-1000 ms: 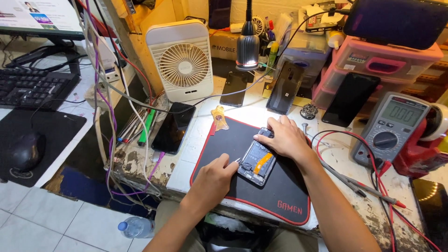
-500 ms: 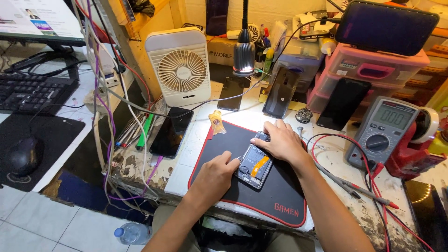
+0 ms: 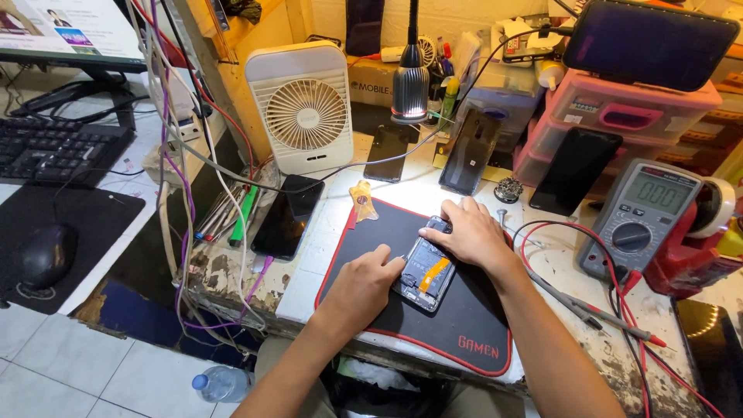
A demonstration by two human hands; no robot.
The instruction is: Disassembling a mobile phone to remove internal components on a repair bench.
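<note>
An opened phone (image 3: 425, 271), back cover off with its insides and an orange strip showing, lies tilted near the middle of the black mat (image 3: 464, 325) at the front edge of the tabletop. The left hand (image 3: 364, 282) rests on the mat at the phone's left side, fingers curled, fingertips touching its left edge rather than wrapped round it. The right hand (image 3: 472, 236) lies palm down over the phone's far end, fingers spread and pressing on its top corner; neither hand has it lifted. A white fan (image 3: 303, 108) stands toward the back left of the tabletop, a lamp (image 3: 410, 81) beside it. A multimeter (image 3: 642, 220) lies near the right edge, its red leads trailing forward.
</note>
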